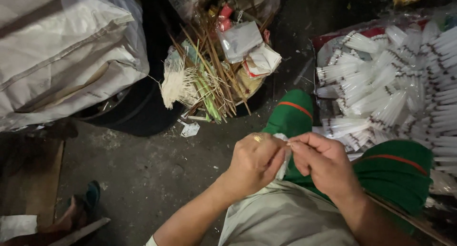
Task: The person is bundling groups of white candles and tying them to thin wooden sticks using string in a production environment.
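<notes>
Between hands: crinkly clear plastic packet [284,166].

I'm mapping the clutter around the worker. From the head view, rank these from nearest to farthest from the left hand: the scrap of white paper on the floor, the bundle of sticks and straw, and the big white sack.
Measured from the left hand:
1. Scrap of white paper, on the floor just up and left of the hand.
2. Bundle of sticks and straw, farther up, beyond the scrap.
3. Big white sack, far off in the upper left corner.
</notes>
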